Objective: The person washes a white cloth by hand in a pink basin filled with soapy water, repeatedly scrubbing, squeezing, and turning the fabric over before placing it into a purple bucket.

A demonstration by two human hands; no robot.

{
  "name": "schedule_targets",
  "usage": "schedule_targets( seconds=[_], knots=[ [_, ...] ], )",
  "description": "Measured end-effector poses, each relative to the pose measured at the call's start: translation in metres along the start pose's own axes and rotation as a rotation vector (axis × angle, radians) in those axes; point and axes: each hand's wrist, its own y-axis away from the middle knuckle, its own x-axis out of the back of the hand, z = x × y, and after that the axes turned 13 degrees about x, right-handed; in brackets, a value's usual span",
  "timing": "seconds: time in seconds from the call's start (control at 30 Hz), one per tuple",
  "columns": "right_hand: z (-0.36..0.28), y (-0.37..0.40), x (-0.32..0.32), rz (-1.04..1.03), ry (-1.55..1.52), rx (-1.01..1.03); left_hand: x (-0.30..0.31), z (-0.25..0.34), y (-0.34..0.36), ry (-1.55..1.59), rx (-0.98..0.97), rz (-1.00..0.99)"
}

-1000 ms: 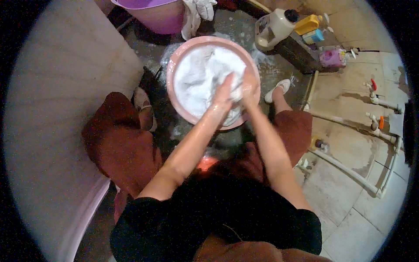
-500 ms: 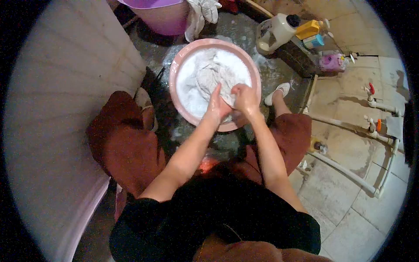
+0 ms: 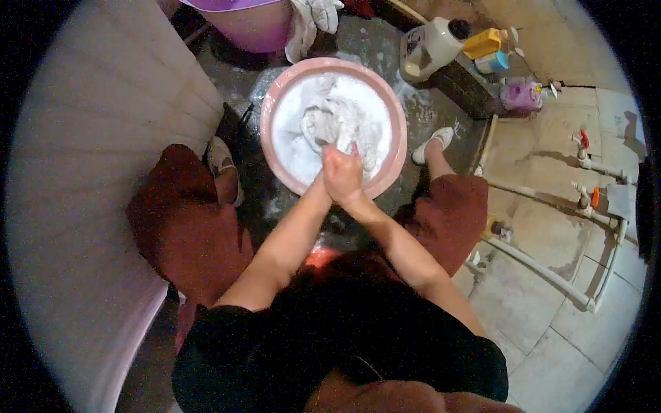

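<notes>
A pink basin on the wet floor holds white suds and a soaked, pale cloth. Over the basin's near side, my right hand is closed round the bunched near end of the cloth. My left hand is pressed against it from the left and mostly hidden behind it; its fingers cannot be made out. The rest of the cloth lies twisted in the foam beyond both hands.
A purple tub with pale cloth over its rim stands beyond the basin. A large jug, a yellow bottle and a purple container are at back right. Pipes run along the right wall.
My right hand has moved left and nearer to me, now overlapping my left hand. The cloth has shifted and looks more twisted. The whole view has moved slightly.
</notes>
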Motion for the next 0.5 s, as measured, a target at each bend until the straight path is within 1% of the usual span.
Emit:
schedule_targets(
  seconds=[0.03, 0.07, 0.1, 0.13, 0.17, 0.2, 0.23, 0.27, 0.3, 0.37, 0.4, 0.43, 0.47, 0.5],
  knots=[
    [0.002, 0.000, -0.001, 0.045, -0.075, -0.122, 0.039, 0.003, 0.008, -0.293, -0.079, 0.339],
    [0.007, -0.007, -0.005, 0.096, -0.150, -0.231, 0.012, 0.012, -0.002, -0.598, -0.163, 0.667],
    [0.029, -0.020, 0.007, -0.059, -0.066, -0.365, -0.017, 0.008, -0.014, -0.502, -0.169, 0.836],
    [0.069, -0.014, 0.001, 0.051, -0.117, -0.404, -0.099, 0.005, -0.037, -0.389, -0.184, 1.004],
    [0.067, -0.031, 0.028, -0.027, -0.205, -0.594, -0.188, 0.004, -0.061, -0.269, -0.211, 1.160],
    [0.088, -0.028, 0.028, -0.021, -0.211, -0.596, -0.200, -0.001, -0.071, -0.459, -0.303, 1.156],
    [0.113, -0.023, 0.025, -0.121, -0.200, -0.658, -0.197, 0.000, -0.072, -0.589, -0.274, 1.138],
    [0.120, -0.028, 0.030, -0.223, -0.183, -0.710, -0.192, 0.002, -0.075, -0.715, -0.251, 1.108],
    [0.121, -0.027, 0.034, -0.221, -0.174, -0.702, -0.188, 0.002, -0.074, -0.711, -0.257, 1.099],
    [0.097, -0.036, 0.055, -0.344, -0.497, -0.955, -0.180, 0.002, -0.065, -0.762, 0.100, 1.236],
    [0.095, -0.036, 0.056, -0.349, -0.497, -0.956, -0.168, -0.006, -0.058, -0.759, 0.099, 1.240],
    [0.096, -0.034, 0.058, -0.465, -0.395, -0.834, -0.148, -0.016, -0.051, -0.700, 0.063, 1.170],
    [0.098, -0.033, 0.059, -0.573, -0.290, -0.708, -0.149, -0.021, -0.048, -0.643, 0.027, 1.096],
    [0.113, -0.023, 0.050, -0.418, -0.213, -0.613, -0.150, -0.024, -0.044, -0.590, 0.124, 1.174]
  ],
)
